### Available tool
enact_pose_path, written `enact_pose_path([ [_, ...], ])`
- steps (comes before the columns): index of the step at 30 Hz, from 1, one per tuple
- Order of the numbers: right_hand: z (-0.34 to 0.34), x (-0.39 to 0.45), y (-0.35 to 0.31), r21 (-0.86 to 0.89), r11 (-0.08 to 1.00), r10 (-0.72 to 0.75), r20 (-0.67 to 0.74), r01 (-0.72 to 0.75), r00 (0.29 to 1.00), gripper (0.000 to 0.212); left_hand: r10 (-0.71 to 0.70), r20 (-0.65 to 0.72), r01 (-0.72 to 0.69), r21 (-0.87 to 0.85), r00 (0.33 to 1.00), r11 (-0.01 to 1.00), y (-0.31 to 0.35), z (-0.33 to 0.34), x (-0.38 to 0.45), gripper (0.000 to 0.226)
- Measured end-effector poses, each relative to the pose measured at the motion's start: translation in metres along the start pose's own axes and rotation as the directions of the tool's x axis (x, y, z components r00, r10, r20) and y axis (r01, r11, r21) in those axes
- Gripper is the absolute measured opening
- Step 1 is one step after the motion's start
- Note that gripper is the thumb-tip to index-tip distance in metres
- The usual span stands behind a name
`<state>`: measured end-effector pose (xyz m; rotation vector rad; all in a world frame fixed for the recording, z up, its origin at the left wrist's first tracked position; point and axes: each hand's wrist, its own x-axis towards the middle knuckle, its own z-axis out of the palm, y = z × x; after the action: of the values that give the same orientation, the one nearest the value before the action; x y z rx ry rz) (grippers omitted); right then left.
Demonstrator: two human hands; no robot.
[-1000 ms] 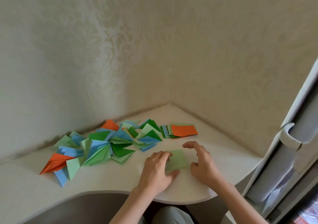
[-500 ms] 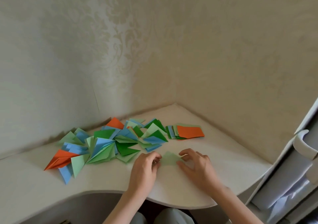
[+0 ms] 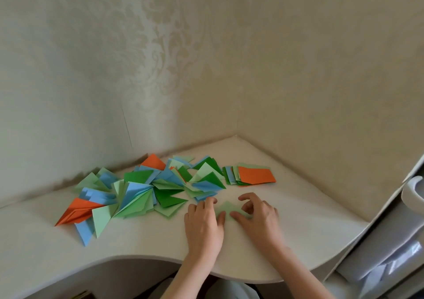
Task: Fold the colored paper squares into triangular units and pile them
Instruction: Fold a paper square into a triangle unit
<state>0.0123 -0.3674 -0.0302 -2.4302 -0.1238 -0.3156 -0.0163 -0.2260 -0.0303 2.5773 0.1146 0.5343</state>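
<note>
Soft, even daylight, fairly bright w/ a warm beige cast; source not in view. No glare or hard highlights. Shadows faint: a thin dark band where wall [image 3: 91, 80] meets table [image 3: 309, 207] at far left, deeper shade under table's near edge. Both hands slightly motion-blurred, esp. right hand [image 3: 257, 213]. Wide-angle bend at edges: white door frame [image 3: 390, 218] at right leans. Overall a bit soft, compressed.

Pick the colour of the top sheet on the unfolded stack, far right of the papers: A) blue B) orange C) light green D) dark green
B: the unfolded stack shows an orange top sheet, with green and blue edges sticking out only at its left side.
</note>
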Motion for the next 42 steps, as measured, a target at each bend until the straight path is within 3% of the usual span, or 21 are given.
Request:
enact_pose_path([
  [7,-0.007,0.004,0.005,0.144,0.989,0.023,0.060,-0.032,0.998,0.033,0.027,0.004,-0.025,-0.240,1.000,0.970,-0.016,-0.006,0.002,0.019],
  [14,-0.015,-0.001,0.008,0.245,0.969,-0.013,0.058,-0.002,0.998,0.025,0.001,0.045,0.015,-0.350,0.999,0.937,-0.022,-0.008,0.003,0.023],
  [18,-0.014,-0.004,0.005,0.182,0.983,-0.040,0.061,0.028,0.997,0.023,-0.005,0.048,0.020,-0.320,0.999,0.947,-0.022,-0.012,0.001,0.026],
  [20,-0.012,-0.006,0.005,0.147,0.988,-0.056,0.047,0.048,0.997,0.022,0.014,0.040,-0.004,-0.242,0.999,0.970,-0.019,-0.012,0.001,0.032],
  [24,-0.010,-0.007,0.004,0.137,0.990,-0.047,0.024,0.044,0.999,0.021,0.049,0.024,-0.048,-0.041,0.999,0.998,0.001,-0.010,0.003,0.021],
  [28,-0.010,-0.008,0.003,0.152,0.988,-0.040,0.022,0.037,0.999,0.021,-0.025,0.092,0.016,0.100,0.995,0.995,0.018,-0.001,0.005,0.038],
  [35,-0.008,-0.007,0.007,0.131,0.989,-0.069,0.017,0.067,0.997,0.021,-0.125,0.199,0.153,-0.132,0.972,0.979,0.014,0.001,0.020,0.040],
  [42,-0.007,-0.005,0.011,0.226,0.974,-0.022,-0.022,0.026,1.000,0.016,-0.017,0.134,0.044,-0.199,0.991,0.979,0.000,-0.005,0.019,0.010],
])
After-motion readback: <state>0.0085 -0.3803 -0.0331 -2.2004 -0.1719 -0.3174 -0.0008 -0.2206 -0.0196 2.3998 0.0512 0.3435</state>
